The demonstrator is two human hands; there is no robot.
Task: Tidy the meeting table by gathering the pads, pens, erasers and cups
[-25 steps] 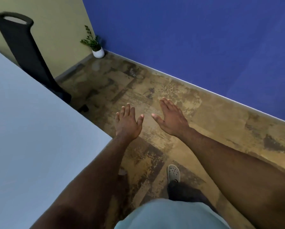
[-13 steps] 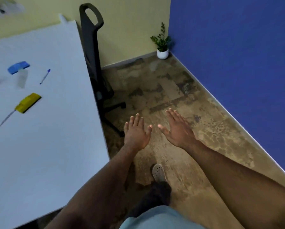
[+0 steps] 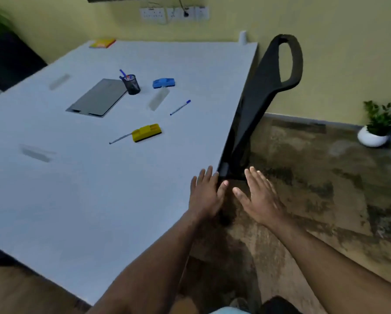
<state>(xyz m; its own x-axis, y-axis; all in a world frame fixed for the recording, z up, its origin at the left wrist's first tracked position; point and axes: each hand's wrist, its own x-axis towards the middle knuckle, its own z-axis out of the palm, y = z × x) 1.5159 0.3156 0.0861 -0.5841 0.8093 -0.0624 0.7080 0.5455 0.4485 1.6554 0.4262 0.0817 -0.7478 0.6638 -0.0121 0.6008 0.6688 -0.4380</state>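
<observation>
No grip on anything: left hand [image 3: 204, 196] and right hand [image 3: 261, 198] hang flat-fingered at the pale grey table [image 3: 65, 211] edge. Ahead lies the yellow plastic block eraser [image 3: 147, 132], seemingly touching a thin pen [image 3: 120, 139]. It looks light and rigid; pinch its long sides.

on the table [image 3: 54, 211] a pad [image 3: 98, 97] lay toward the far side, with a pen cup [image 3: 132, 84] touching its right corner. right of the cup sat one eraser [image 3: 164, 83]; nearer, a pen [image 3: 180, 107], and nearer still a second eraser [image 3: 147, 132] with another pen [image 3: 119, 139] at its left end. a chair [image 3: 258, 98] stood against the table's right edge, a potted plant [image 3: 377, 130] on the floor beyond it.
</observation>
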